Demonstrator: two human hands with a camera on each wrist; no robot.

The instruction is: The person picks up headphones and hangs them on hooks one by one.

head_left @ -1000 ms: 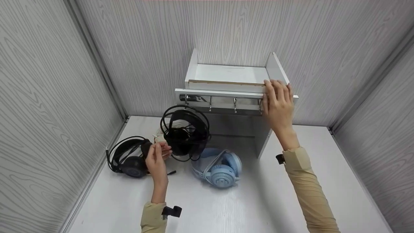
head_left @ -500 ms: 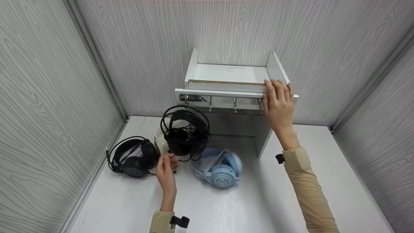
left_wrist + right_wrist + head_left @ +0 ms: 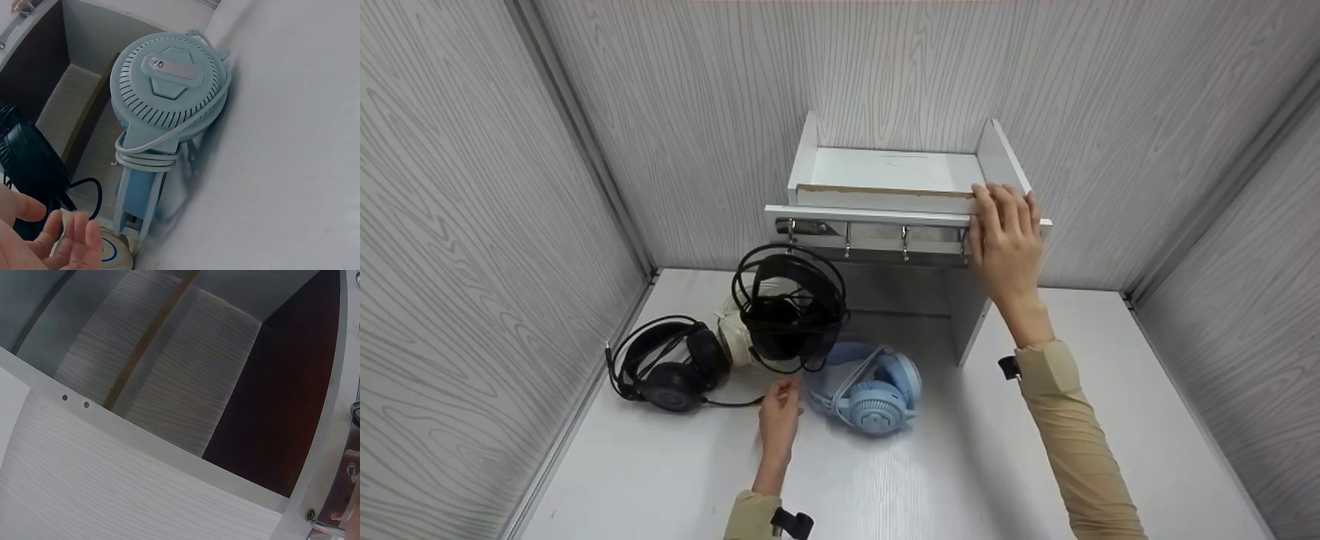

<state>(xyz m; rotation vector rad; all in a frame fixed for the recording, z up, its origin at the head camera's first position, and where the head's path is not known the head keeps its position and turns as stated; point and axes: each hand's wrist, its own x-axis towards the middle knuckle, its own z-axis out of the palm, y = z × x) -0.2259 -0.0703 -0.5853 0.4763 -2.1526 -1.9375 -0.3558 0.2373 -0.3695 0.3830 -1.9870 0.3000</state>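
Note:
My left hand [image 3: 780,416] is low over the tabletop, with fingers loosely bent and nothing between them. Just right of it lies a pair of light blue headphones [image 3: 877,405], its cord wrapped around the band in the left wrist view. My right hand [image 3: 1009,244] grips the right end of the white shelf's hook rail [image 3: 877,217], fingers over the top edge and thumb in front. Black headphones [image 3: 791,307] hang from the leftmost hook. Behind them, cream headphones [image 3: 735,337] are partly hidden. Another black headset [image 3: 671,375] lies at the left, its microphone boom pointing right.
The white shelf [image 3: 896,171] stands against the back wall, with an upper tray and a side panel [image 3: 971,319] reaching the table. Several metal hooks [image 3: 905,241] line its front rail. Grey wood-grain walls [image 3: 457,262] enclose the white tabletop [image 3: 855,487].
My left hand has moved right and toward me, away from the hanging black headphones and down beside the light blue ones. My right hand stays on the rail.

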